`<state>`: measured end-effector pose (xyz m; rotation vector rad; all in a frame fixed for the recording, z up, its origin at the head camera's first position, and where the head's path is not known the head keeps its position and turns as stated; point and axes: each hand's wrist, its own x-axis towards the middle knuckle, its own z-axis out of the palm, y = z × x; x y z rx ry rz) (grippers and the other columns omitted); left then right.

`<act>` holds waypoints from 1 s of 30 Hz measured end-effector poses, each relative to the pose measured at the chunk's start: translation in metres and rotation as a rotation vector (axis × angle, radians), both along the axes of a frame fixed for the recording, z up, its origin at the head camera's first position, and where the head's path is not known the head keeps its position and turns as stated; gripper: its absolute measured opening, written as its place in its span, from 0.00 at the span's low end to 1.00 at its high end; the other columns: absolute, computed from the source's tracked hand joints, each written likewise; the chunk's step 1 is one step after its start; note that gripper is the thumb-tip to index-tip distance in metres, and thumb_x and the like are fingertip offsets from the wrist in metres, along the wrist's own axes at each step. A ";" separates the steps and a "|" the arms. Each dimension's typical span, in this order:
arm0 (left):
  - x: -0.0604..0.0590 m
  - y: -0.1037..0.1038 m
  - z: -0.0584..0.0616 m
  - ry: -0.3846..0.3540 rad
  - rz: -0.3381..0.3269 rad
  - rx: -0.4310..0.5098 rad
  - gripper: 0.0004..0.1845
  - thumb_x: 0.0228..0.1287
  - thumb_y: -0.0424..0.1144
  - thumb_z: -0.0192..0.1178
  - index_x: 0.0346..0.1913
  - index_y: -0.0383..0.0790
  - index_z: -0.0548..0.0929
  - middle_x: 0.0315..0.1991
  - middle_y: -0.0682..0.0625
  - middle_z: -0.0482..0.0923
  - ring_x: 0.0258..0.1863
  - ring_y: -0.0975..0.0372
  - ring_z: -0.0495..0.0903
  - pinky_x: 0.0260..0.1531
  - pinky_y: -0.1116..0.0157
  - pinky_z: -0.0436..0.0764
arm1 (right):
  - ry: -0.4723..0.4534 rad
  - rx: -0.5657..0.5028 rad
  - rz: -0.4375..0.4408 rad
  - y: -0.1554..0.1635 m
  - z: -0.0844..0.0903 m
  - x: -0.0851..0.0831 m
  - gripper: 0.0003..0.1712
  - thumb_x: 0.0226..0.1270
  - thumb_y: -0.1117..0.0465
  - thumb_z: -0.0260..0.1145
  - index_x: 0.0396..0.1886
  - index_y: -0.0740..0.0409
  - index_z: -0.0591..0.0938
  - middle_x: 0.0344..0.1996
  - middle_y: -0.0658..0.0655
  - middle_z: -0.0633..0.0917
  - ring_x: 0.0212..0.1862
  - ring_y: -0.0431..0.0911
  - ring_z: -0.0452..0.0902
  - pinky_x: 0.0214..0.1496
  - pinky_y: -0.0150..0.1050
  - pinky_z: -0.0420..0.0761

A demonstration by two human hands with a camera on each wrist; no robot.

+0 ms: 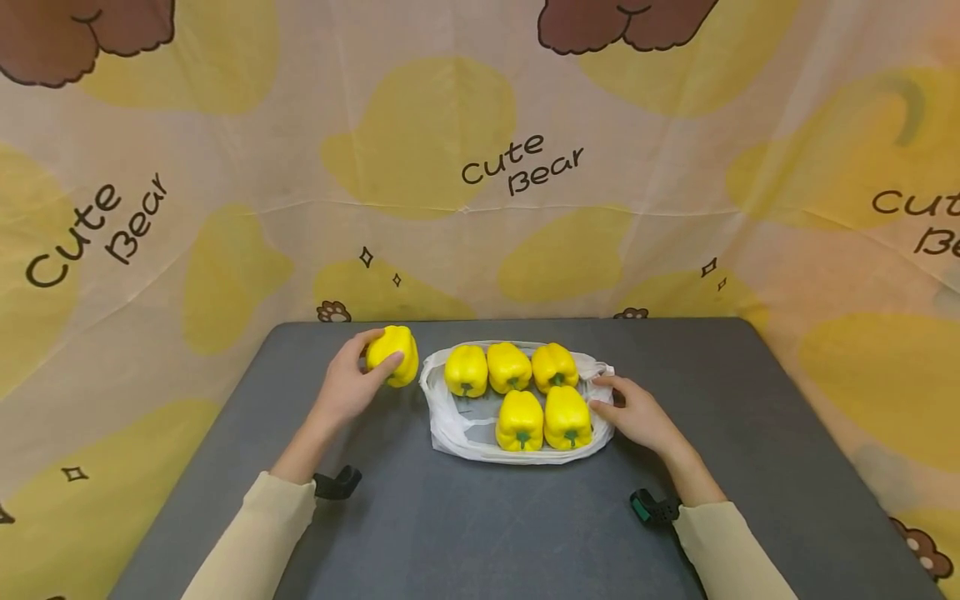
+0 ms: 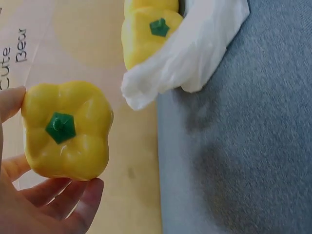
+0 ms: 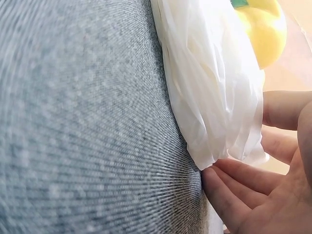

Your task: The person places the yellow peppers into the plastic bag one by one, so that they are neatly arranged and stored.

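Note:
My left hand [image 1: 351, 379] grips a yellow bell pepper [image 1: 394, 357] above the table, left of a white plastic bag [image 1: 450, 429]. In the left wrist view, this pepper [image 2: 68, 129] shows its green stem, with the thumb and fingers around its sides. The bag lies wide with its rim rolled down, and several yellow bell peppers [image 1: 520, 421] sit inside, three along the back and others in front at the right. My right hand [image 1: 636, 412] holds the bag's right edge. In the right wrist view its fingers [image 3: 243, 187] touch the gathered plastic [image 3: 214, 97].
The bag rests on a dark grey table [image 1: 480, 525]. A cloth backdrop [image 1: 420, 142] with bear prints and lettering hangs behind the table and at its sides. Dark bands [image 1: 339, 483] sit on both wrists.

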<state>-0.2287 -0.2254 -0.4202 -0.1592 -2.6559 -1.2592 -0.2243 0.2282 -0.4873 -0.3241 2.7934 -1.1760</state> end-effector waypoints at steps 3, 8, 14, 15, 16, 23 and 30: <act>0.003 0.006 0.004 0.013 -0.011 0.002 0.38 0.69 0.56 0.64 0.72 0.36 0.69 0.66 0.37 0.71 0.56 0.47 0.73 0.53 0.48 0.78 | -0.001 0.002 0.000 0.000 0.000 0.000 0.31 0.73 0.50 0.65 0.69 0.62 0.75 0.66 0.70 0.74 0.65 0.64 0.70 0.65 0.64 0.69; 0.008 0.017 0.010 0.020 -0.038 0.009 0.37 0.69 0.55 0.64 0.72 0.36 0.68 0.66 0.38 0.70 0.56 0.48 0.73 0.53 0.48 0.79 | -0.007 0.007 -0.003 0.001 0.002 0.000 0.32 0.73 0.49 0.64 0.69 0.62 0.74 0.66 0.70 0.74 0.65 0.65 0.70 0.66 0.65 0.68; 0.012 0.029 0.013 0.034 -0.076 0.009 0.36 0.69 0.54 0.65 0.72 0.36 0.69 0.65 0.39 0.71 0.58 0.49 0.73 0.52 0.49 0.80 | -0.002 0.007 -0.006 0.000 0.004 0.001 0.32 0.73 0.49 0.64 0.69 0.63 0.75 0.66 0.71 0.74 0.65 0.65 0.70 0.66 0.65 0.68; 0.013 0.031 0.013 0.035 -0.082 0.007 0.36 0.69 0.54 0.65 0.72 0.37 0.70 0.65 0.40 0.71 0.57 0.49 0.73 0.52 0.50 0.80 | -0.001 0.004 -0.006 -0.001 0.005 0.001 0.32 0.73 0.50 0.65 0.69 0.63 0.75 0.66 0.71 0.74 0.65 0.65 0.70 0.66 0.65 0.68; 0.014 0.033 0.013 0.039 -0.087 0.005 0.36 0.69 0.54 0.65 0.71 0.37 0.70 0.64 0.40 0.72 0.57 0.50 0.73 0.52 0.50 0.80 | 0.001 0.004 -0.004 -0.001 0.005 0.001 0.32 0.73 0.50 0.64 0.69 0.63 0.75 0.66 0.71 0.74 0.65 0.65 0.70 0.66 0.65 0.69; 0.021 0.046 0.008 0.046 -0.127 0.010 0.35 0.68 0.54 0.66 0.70 0.38 0.71 0.62 0.42 0.74 0.55 0.52 0.74 0.49 0.53 0.81 | -0.003 -0.001 -0.002 0.000 0.005 0.001 0.31 0.73 0.50 0.65 0.69 0.63 0.74 0.66 0.71 0.74 0.66 0.65 0.69 0.66 0.65 0.68; 0.028 0.059 -0.001 0.043 -0.155 0.019 0.34 0.67 0.53 0.67 0.70 0.39 0.73 0.61 0.43 0.75 0.56 0.53 0.74 0.50 0.53 0.80 | -0.007 0.007 -0.002 0.000 0.004 0.001 0.32 0.73 0.50 0.64 0.69 0.63 0.74 0.67 0.71 0.73 0.66 0.65 0.69 0.66 0.65 0.68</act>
